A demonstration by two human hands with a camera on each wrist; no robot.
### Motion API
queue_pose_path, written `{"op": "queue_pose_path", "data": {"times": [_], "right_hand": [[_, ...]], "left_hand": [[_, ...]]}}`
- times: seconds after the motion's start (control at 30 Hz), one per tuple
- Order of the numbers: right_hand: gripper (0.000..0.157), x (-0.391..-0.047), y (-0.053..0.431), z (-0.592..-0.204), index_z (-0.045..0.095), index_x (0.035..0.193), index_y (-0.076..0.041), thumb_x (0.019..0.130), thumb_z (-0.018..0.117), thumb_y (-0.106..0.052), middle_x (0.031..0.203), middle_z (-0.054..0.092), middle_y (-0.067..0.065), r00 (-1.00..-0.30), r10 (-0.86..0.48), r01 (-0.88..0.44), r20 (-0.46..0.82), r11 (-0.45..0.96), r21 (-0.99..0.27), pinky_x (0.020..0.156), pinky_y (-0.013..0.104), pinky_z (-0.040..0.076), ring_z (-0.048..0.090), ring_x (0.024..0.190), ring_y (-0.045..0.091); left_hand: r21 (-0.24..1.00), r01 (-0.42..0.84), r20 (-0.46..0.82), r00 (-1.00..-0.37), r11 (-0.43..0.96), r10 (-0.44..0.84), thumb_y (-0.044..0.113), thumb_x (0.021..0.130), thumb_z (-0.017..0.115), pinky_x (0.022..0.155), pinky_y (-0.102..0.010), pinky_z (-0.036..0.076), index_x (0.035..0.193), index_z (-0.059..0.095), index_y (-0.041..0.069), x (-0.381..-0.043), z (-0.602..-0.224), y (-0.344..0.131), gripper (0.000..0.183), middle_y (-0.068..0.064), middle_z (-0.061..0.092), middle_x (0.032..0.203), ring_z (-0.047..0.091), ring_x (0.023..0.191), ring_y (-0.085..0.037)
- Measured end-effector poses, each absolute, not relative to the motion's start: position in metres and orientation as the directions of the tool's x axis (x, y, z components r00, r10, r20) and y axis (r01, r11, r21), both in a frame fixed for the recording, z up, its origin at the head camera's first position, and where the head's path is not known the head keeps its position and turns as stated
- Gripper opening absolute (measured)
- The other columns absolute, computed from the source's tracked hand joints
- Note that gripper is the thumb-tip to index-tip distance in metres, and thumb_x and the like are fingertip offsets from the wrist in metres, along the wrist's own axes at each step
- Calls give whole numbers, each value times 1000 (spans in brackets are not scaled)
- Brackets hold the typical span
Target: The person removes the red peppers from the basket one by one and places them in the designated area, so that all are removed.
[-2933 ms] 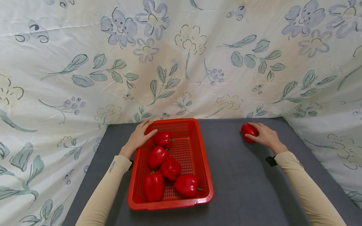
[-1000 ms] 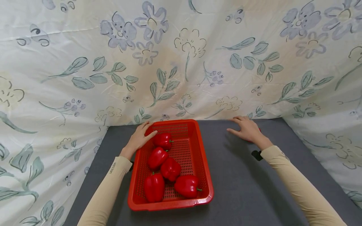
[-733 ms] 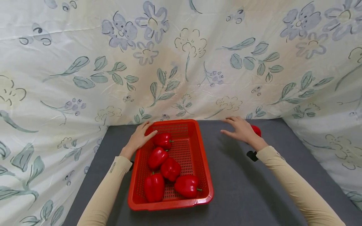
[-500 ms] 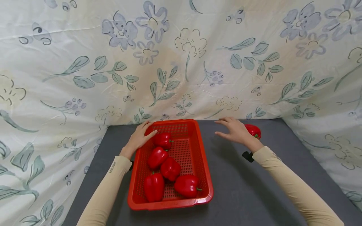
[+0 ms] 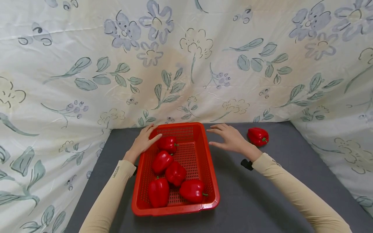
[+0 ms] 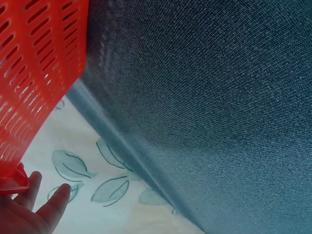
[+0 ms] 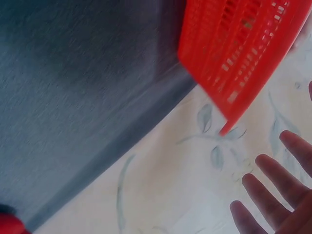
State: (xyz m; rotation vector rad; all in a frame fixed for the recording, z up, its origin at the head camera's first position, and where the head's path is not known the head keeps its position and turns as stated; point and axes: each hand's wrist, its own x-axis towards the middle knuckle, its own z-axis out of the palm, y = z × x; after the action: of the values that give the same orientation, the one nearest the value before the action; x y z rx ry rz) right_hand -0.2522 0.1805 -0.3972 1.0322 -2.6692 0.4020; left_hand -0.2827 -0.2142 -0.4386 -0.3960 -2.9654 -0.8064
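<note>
A red perforated plastic basket (image 5: 214,194) stands on the dark cloth and holds several red bell peppers (image 5: 158,193). My left hand (image 5: 142,144) rests at its far left rim, thumb pointing inward; the left wrist view shows the fingers (image 6: 54,204) fairly straight beside the rim corner. My right hand (image 5: 228,139) hovers near the basket's far right edge, fingers spread and nothing held. To its right, a single red bell pepper (image 5: 258,136) lies on the cloth with the green stem facing me.
Dark grey cloth (image 5: 242,197) covers the table. A flower-printed white curtain (image 5: 198,81) hangs along the back and both sides. The lone pepper's edge (image 7: 10,224) shows at the lower left corner of the right wrist view.
My right hand has let go of the lone pepper and moved left to the basket's side, uncovering the pepper, which now shows its stem. My left hand and the basket stay put.
</note>
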Motion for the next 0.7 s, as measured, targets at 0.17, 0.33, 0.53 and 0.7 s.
{"op": "queue_pose_path", "data": {"times": [0.17, 0.33, 0.53, 0.7], "right_hand": [[55, -243, 166, -396, 56, 129, -20, 83, 62, -51, 130, 54, 5, -693, -648, -712, 315, 685, -157, 91, 48, 45, 49, 117, 23], [53, -234, 154, -396, 59, 127, -17, 83, 64, -47, 128, 56, 6, -651, -688, -754, 320, 634, -171, 90, 46, 47, 51, 114, 23], [54, -222, 140, -396, 59, 127, -17, 83, 62, -48, 128, 55, 5, -611, -734, -791, 297, 581, -190, 90, 43, 47, 50, 114, 21], [55, -213, 129, -396, 57, 128, -19, 83, 61, -51, 127, 56, 4, -579, -769, -815, 271, 540, -210, 91, 42, 46, 50, 114, 19]], "left_hand": [[492, 255, 106, -967, 832, 233, 60, 89, 42, 103, -61, 28, 145, 33, 20, -282, -437, -214, 70, -8, 20, 153, 18, 139, -31], [497, 248, 100, -968, 832, 229, 60, 89, 42, 104, -60, 27, 145, 32, 20, -281, -437, -213, 70, -6, 19, 154, 17, 140, -30], [495, 247, 102, -969, 833, 227, 60, 89, 42, 104, -60, 27, 145, 32, 21, -282, -439, -214, 69, -7, 20, 154, 17, 140, -29], [495, 251, 110, -968, 832, 227, 60, 89, 42, 103, -60, 27, 145, 33, 20, -282, -439, -214, 69, -7, 20, 153, 18, 139, -30]]}}
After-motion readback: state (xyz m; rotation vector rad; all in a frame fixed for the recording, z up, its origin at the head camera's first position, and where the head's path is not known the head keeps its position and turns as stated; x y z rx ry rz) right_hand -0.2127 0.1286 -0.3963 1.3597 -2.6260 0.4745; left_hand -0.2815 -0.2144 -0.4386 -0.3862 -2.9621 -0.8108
